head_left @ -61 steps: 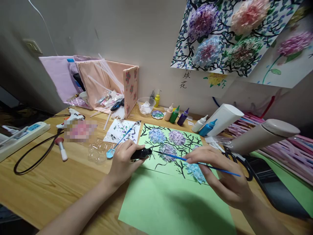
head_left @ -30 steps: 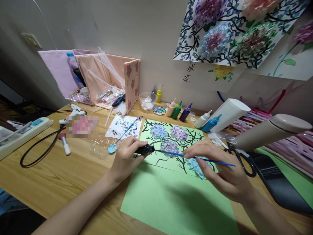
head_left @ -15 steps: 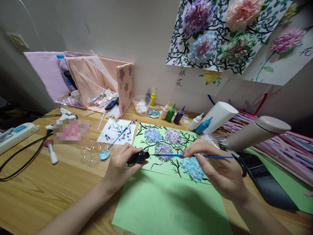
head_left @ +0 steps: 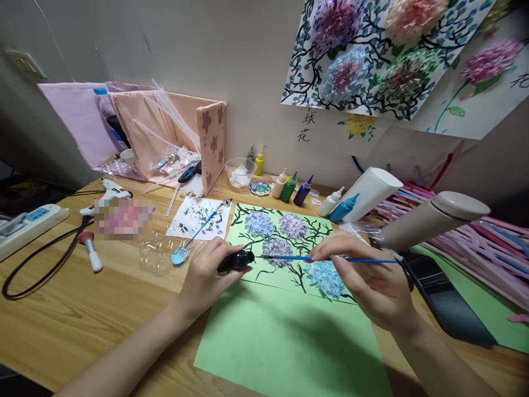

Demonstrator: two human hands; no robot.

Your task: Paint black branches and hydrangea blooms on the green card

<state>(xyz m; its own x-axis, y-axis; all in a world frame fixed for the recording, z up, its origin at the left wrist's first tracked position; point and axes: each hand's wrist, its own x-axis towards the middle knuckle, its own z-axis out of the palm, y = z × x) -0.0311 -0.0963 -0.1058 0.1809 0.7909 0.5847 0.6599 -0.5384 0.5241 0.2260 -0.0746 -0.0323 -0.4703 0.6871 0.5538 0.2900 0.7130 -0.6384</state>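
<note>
My left hand (head_left: 210,273) is closed round a small black paint bottle (head_left: 236,260), held on its side at the left edge of a green sheet (head_left: 289,336). My right hand (head_left: 366,278) pinches a thin blue paintbrush (head_left: 330,258) that lies level, its tip almost at the bottle's nozzle. Under the brush, the green sheet's far half carries a painting of black branches with blue and purple flower balls (head_left: 285,234).
On the wooden desk stand paint bottles (head_left: 295,187), a clear palette (head_left: 159,253), a second brush on a paint-stained paper (head_left: 200,216), a glue gun (head_left: 108,194), a power strip (head_left: 28,223), scissors (head_left: 403,264) and two large tubes (head_left: 430,220). Flower pictures (head_left: 372,49) hang on the wall.
Both hands keep their grip on bottle and brush. The brush has levelled out, with its tip staying by the bottle's nozzle. The view has shifted slightly.
</note>
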